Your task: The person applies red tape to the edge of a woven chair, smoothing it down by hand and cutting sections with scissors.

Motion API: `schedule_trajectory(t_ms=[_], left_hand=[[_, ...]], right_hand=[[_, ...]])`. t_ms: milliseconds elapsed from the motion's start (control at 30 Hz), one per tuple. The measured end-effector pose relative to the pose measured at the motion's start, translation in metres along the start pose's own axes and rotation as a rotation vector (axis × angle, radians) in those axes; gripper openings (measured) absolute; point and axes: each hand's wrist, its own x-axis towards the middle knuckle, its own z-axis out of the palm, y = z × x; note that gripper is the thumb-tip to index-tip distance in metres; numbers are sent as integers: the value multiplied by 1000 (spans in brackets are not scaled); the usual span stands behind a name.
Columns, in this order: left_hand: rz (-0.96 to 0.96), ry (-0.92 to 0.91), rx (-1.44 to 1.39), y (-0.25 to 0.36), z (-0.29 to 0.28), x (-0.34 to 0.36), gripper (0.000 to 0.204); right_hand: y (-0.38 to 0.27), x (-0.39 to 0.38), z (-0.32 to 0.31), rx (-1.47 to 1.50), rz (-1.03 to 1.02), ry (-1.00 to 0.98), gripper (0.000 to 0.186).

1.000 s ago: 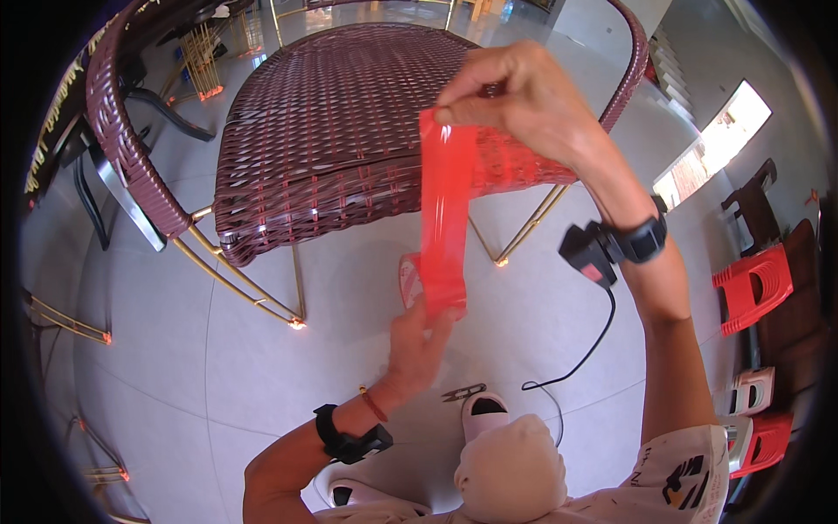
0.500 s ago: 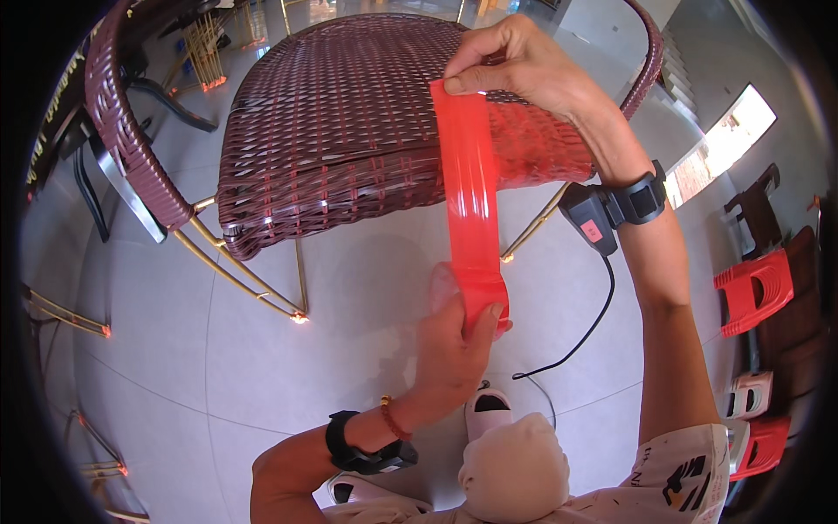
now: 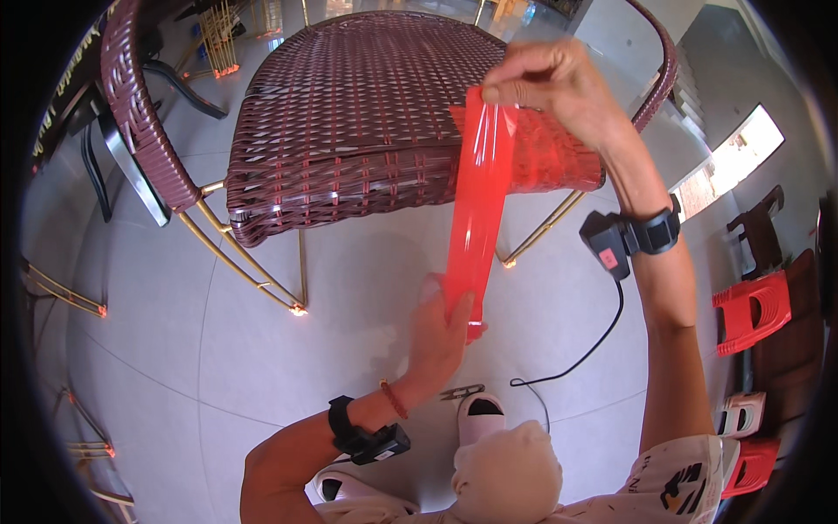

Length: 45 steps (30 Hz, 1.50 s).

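Observation:
A length of red tape (image 3: 482, 188) is stretched between my two hands, slanting in front of a brown woven chair seat (image 3: 358, 113). The thumb and fingers of my right hand (image 3: 559, 92) pinch its free upper end, over the seat's front right part. Below the front edge, my left hand (image 3: 439, 336) is closed around the tape roll, which is mostly hidden by my fingers and the strip. Red tape (image 3: 554, 153) covers the front right corner of the seat, where the weave shows through faintly. Whether the held strip touches the seat edge, I cannot tell.
Thin gold legs (image 3: 253, 266) carry the chair, and its wrapped arms (image 3: 144, 113) curve up at both sides. What looks like scissors (image 3: 463, 392) lies on the floor by my shoe (image 3: 480, 419). A black cable (image 3: 585, 349) hangs from my right wrist device. Red stools (image 3: 752, 310) stand at right.
My right hand has moved right and slightly down with the tape end. My left hand has gone a little lower and left, so the strip now slants. The scissors-like thing shows more fully.

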Motion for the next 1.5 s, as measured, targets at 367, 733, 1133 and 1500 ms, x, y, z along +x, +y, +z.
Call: schedule_trajectory(t_ms=[367,733,1133,1500], left_hand=[[140,61,-27,8,15,-9,26],[121,56,7,0,13,-2,25],[211,160,102,-8,12,16,27],[202,135,190,-10,-3,32,23]], right_hand=[[32,26,-7,153,170,-124,24],[42,32,10,5,65,-158,13],[68,23,24,-130,-2,-68,13],[77,21,31,-156,92,113,37]])
